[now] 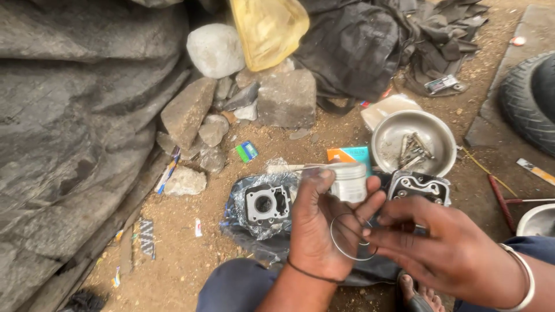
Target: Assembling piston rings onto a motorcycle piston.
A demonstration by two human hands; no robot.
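Piston [348, 181] sits pinched crown-up in left hand [317, 225], skirt exposed, while right hand [445, 251] fingertips grip thin ring [352, 237] beneath it.

There is one view only, from a camera worn on the person's head, so no second view shares any part of the scene. It looks steeply down and forward over the person's knees at the dirt ground [191, 254]. It sits close to the left hand [324, 222] and right hand [445, 248], which fill the lower middle and right of the frame. Farther along its line of sight lie the metal bowl [387, 138] and the stones [243, 98]; a rock face [75, 127] takes up the left side, and a tyre [529, 98] cuts the right edge.
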